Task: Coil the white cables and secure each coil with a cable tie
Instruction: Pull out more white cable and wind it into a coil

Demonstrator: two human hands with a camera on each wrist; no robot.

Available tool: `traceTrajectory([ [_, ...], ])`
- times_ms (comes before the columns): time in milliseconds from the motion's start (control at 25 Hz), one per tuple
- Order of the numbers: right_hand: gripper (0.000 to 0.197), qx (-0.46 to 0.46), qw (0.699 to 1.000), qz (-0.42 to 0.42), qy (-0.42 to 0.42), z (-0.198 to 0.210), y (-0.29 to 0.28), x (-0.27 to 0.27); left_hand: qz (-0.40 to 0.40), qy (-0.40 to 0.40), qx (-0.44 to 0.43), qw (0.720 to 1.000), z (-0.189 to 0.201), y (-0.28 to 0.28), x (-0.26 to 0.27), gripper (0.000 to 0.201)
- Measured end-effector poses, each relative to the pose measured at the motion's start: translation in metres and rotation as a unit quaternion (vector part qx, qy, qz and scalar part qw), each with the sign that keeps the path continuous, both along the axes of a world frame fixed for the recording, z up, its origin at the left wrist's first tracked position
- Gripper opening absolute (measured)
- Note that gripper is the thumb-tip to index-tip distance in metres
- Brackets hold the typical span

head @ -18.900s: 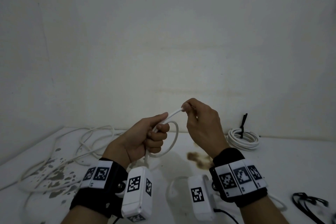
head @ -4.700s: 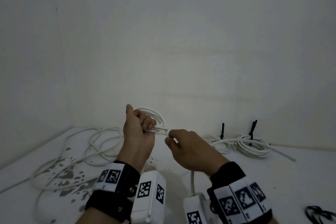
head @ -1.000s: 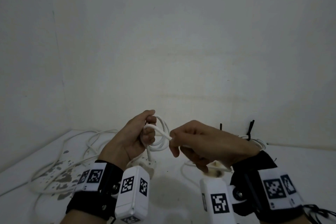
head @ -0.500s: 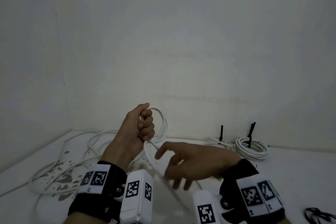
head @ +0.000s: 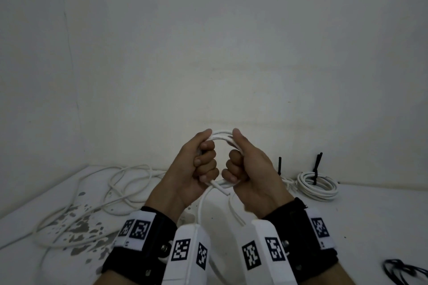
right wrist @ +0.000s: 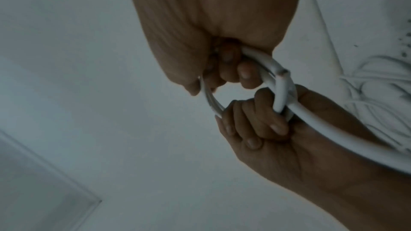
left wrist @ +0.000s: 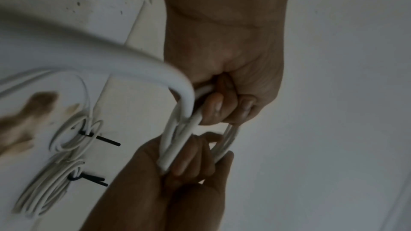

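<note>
A small coil of white cable [head: 221, 137] hangs in the air in front of the wall, held from both sides. My left hand [head: 203, 164] grips its left side with curled fingers and the thumb on top. On the right side, my right hand [head: 234, 166] grips the coil [right wrist: 282, 94] the same way. A cut cable end [right wrist: 282, 73] sticks out near my right fingers [right wrist: 244, 75]. The cable's tail [head: 202, 203] drops from the coil [left wrist: 177, 138] to the table. No cable tie is in either hand.
Two tied coils [head: 317, 185] [head: 287, 183] with upright black ties [head: 316, 164] lie at the back right by the wall. Loose white cables [head: 125, 183] sprawl over the stained left part of the table [head: 370, 227]. Black cable ties [head: 405, 273] lie at the front right.
My right hand, open and low half a second ago, has risen and closed round the right side of the coil. The left hand keeps its grip.
</note>
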State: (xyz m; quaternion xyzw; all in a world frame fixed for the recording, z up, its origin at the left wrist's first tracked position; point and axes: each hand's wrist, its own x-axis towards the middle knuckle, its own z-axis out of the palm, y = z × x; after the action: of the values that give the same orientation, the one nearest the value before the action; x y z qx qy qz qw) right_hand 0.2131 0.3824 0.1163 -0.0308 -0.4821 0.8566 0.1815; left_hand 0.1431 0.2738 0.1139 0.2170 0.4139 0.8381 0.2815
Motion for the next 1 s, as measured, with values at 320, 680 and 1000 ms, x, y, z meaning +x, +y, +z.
traceTrajectory([
  [320, 0.054, -0.013, 0.997, -0.003, -0.082, 0.003, 0.008, 0.004, 0.000, 0.009, -0.077, 0.997, 0.005, 0.001, 0.003, 0.036],
  [680, 0.042, -0.057, 0.998, 0.005, -0.026, -0.002, 0.007, -0.001, -0.085, -0.032, -0.088, 0.992, 0.004, -0.004, -0.003, 0.052],
  [1000, 0.019, 0.237, 0.969, 0.029, -0.066, 0.005, 0.023, 0.013, -0.010, 0.047, -0.201, 0.978, 0.003, -0.005, 0.000, 0.058],
])
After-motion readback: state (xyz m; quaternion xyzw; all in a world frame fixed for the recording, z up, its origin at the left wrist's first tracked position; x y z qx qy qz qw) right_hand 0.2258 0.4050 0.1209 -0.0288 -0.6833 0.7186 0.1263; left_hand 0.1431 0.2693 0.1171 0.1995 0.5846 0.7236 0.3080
